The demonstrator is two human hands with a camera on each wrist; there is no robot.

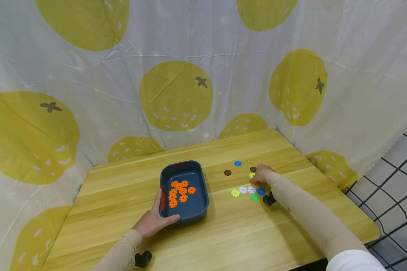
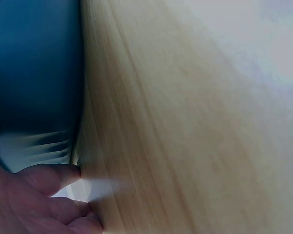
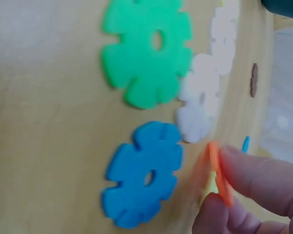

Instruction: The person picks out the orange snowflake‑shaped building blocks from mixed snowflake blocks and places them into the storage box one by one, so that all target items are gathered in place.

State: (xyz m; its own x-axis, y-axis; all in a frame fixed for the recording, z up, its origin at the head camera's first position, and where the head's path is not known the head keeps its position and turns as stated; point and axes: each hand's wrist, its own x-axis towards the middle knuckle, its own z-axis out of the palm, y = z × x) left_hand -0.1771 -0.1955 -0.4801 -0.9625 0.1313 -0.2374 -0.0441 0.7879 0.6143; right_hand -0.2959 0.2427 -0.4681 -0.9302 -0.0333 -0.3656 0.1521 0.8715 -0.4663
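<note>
My left hand (image 1: 152,222) holds the near left corner of a dark blue plastic tray (image 1: 199,216), thumb along the near rim and fingers at the left wall. Inside the tray lie several orange notched flower-shaped discs (image 1: 183,191). In the right wrist view, my right hand (image 3: 259,190) pinches an orange flower disc (image 3: 219,173) on edge between thumb and finger. Beside that hand are a blue disc (image 3: 144,175), a green disc (image 3: 146,53) and white discs (image 3: 200,100). A brown disc (image 1: 253,169) and a yellow-green disc (image 1: 252,175) lie just beyond its fingers.
Farther left on the wooden table (image 1: 122,195) lie another brown disc (image 1: 227,172), a blue disc (image 1: 237,163) and a yellow-green disc (image 1: 235,193). A curtain with yellow fruit prints (image 1: 176,96) hangs behind the table. Black wire mesh (image 1: 393,203) stands at the right.
</note>
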